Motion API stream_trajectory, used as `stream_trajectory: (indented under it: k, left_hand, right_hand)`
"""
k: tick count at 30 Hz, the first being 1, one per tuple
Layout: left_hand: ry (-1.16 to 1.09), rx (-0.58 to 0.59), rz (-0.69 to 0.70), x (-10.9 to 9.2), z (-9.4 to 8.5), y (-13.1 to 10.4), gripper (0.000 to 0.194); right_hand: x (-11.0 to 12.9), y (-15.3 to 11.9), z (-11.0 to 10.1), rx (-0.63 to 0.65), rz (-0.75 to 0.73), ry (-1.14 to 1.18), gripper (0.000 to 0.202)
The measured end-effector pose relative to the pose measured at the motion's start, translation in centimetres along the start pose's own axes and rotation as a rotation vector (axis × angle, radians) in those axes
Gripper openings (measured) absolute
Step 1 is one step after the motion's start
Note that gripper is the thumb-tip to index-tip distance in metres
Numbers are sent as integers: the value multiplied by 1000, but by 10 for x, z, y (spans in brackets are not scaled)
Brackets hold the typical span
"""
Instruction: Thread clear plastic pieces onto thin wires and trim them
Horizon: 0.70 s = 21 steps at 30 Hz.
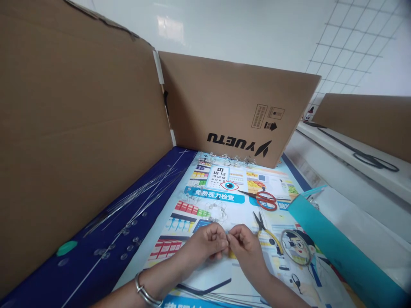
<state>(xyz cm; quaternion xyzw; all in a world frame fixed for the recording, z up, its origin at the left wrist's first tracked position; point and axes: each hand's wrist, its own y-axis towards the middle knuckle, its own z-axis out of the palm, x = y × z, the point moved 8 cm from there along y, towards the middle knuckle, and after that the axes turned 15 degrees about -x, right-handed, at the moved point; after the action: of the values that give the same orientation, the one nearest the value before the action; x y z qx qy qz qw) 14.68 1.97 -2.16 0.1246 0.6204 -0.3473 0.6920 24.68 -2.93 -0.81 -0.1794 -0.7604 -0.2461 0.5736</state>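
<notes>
Silver bangle (141,289) at its wrist, left hand (210,240) meets right hand (245,243), both pinched closed, on what I cannot tell; keeping fingertips close should steady fine work.

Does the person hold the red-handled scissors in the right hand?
No, the scissors lie on the printed sheet, apart from the right hand.

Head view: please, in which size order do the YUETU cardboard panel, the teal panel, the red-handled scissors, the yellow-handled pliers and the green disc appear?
1. YUETU cardboard panel
2. teal panel
3. red-handled scissors and yellow-handled pliers: too alike to rank
4. green disc
</notes>
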Motion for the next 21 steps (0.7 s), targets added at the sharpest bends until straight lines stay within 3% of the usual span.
stream_trajectory:
  k: [10,15,21]
  left_hand:
    - [5,104,14,-5,4,-2,21]
    - [76,104,-4,-4,-1,0,23]
    - [93,114,-23,-6,-6,2,24]
  right_hand:
    - [10,3,0,72,-78,3,13]
    - [-6,-2,10,169,188,182,18]
    - [-7,-1,11,197,246,205,25]
